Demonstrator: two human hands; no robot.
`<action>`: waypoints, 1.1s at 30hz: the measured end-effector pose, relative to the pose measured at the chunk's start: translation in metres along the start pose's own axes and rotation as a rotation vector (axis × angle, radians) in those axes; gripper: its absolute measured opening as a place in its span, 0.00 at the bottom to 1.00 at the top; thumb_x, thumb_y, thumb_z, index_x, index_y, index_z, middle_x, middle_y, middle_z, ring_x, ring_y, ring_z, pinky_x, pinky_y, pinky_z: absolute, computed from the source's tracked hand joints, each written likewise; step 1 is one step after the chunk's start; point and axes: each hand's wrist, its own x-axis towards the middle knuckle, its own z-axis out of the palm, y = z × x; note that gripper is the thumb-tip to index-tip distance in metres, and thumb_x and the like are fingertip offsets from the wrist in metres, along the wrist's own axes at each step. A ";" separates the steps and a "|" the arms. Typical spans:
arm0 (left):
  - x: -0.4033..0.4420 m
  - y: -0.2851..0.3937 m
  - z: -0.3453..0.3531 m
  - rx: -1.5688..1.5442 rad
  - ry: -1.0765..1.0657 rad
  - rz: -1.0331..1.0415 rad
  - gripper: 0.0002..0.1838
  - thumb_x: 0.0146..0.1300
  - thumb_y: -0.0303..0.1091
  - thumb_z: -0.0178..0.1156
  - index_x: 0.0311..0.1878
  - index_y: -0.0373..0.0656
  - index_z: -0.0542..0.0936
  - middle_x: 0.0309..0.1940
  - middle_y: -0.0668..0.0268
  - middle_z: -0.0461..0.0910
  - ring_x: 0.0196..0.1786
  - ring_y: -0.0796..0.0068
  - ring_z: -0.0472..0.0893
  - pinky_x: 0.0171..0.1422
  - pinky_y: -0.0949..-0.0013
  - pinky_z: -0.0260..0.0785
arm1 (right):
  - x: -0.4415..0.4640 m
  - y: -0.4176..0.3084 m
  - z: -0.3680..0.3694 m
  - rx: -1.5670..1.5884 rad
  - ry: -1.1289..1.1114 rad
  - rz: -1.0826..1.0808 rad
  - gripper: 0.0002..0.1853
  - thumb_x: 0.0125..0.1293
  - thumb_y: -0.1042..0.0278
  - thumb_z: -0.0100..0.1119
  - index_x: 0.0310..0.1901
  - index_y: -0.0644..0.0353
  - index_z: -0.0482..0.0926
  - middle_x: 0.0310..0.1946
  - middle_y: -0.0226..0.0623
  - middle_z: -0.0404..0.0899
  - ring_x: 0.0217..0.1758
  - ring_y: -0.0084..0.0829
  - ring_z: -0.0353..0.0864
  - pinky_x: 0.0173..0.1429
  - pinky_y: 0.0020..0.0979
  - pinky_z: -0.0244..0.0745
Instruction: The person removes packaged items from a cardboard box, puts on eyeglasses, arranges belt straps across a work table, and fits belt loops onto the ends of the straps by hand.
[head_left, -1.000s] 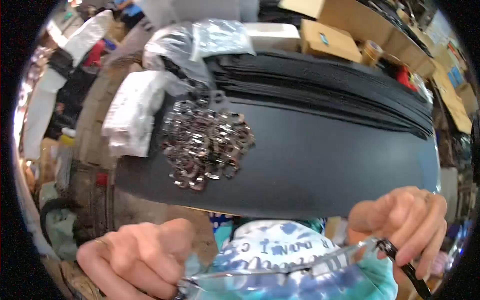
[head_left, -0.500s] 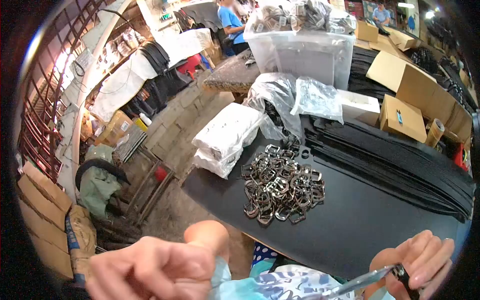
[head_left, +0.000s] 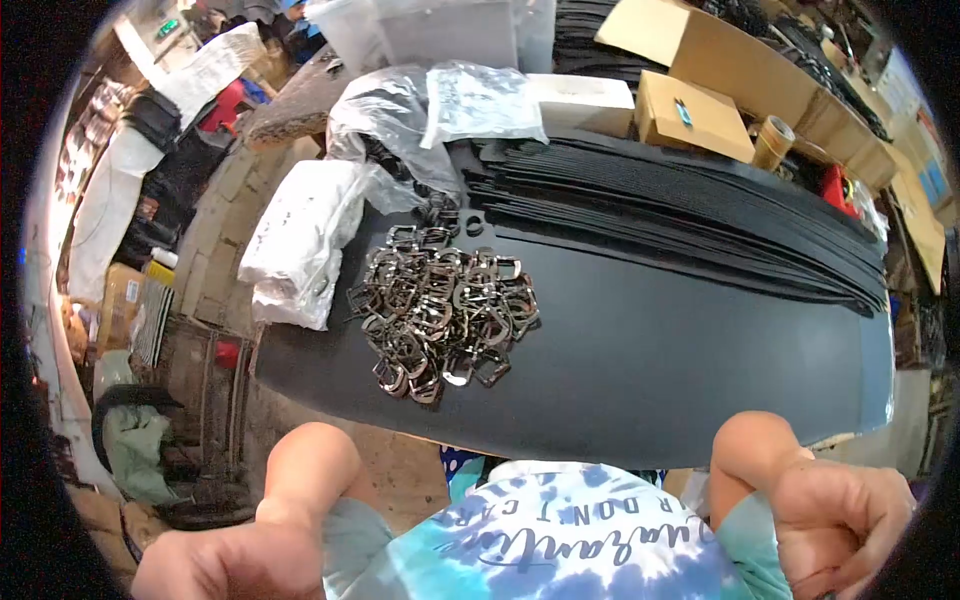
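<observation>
At the lower left edge is my left hand [head_left: 225, 565], its back showing and its fingertips cut off by the frame. My right hand [head_left: 845, 525], at the lower right, has its fingers curled together; a small dark bit shows at its fingertips, too little to make out. Both hands are in front of the black table [head_left: 640, 360], near my tie-dyed shirt [head_left: 570, 540]. On the table lies a heap of shiny dark metal buckles [head_left: 435, 310]. Behind it is a long stack of black straps [head_left: 680, 215]. A white plastic-wrapped package [head_left: 305, 235] lies left of the buckles.
Clear plastic bags [head_left: 485, 105] and a white box [head_left: 585, 103] stand along the back edge. Beyond them are a translucent bin [head_left: 430, 35], a cardboard box [head_left: 695, 115] and a tape roll [head_left: 773, 142]. A stool frame [head_left: 215, 400] stands on the floor at left.
The view has tilted down and swung back from the left. The clear strip with dark ends, earlier at my hands, no longer shows. Both hands have moved lower, toward the frame's bottom edge.
</observation>
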 end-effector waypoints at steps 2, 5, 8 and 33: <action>-0.002 0.006 -0.001 0.057 -0.025 -0.113 0.05 0.62 0.31 0.59 0.33 0.50 0.84 0.34 0.78 0.79 0.41 0.89 0.77 0.38 0.79 0.75 | 0.005 -0.015 -0.008 0.035 -0.007 -0.023 0.13 0.52 0.81 0.66 0.39 0.53 0.81 0.35 0.23 0.76 0.33 0.15 0.73 0.39 0.17 0.70; 0.008 0.107 -0.006 0.230 0.295 0.038 0.11 0.40 0.29 0.66 0.31 0.42 0.80 0.34 0.67 0.72 0.41 0.80 0.72 0.35 0.83 0.74 | 0.010 -0.050 -0.021 0.004 -0.168 0.312 0.13 0.53 0.83 0.63 0.37 0.52 0.81 0.35 0.23 0.76 0.32 0.18 0.73 0.37 0.18 0.70; 0.022 0.083 -0.025 0.187 0.137 -0.368 0.09 0.45 0.30 0.64 0.33 0.42 0.81 0.34 0.68 0.74 0.42 0.82 0.73 0.37 0.82 0.74 | -0.009 -0.028 -0.011 -0.010 0.121 0.038 0.11 0.52 0.81 0.66 0.38 0.59 0.82 0.35 0.27 0.79 0.33 0.19 0.75 0.41 0.21 0.72; -0.317 -0.019 -0.214 1.343 -0.720 -1.599 0.28 0.44 0.19 0.64 0.53 0.42 0.75 0.46 0.56 0.78 0.52 0.53 0.74 0.56 0.58 0.68 | -0.310 0.152 -0.134 -1.352 -0.947 0.807 0.16 0.55 0.75 0.52 0.47 0.67 0.75 0.41 0.44 0.79 0.47 0.39 0.77 0.54 0.35 0.71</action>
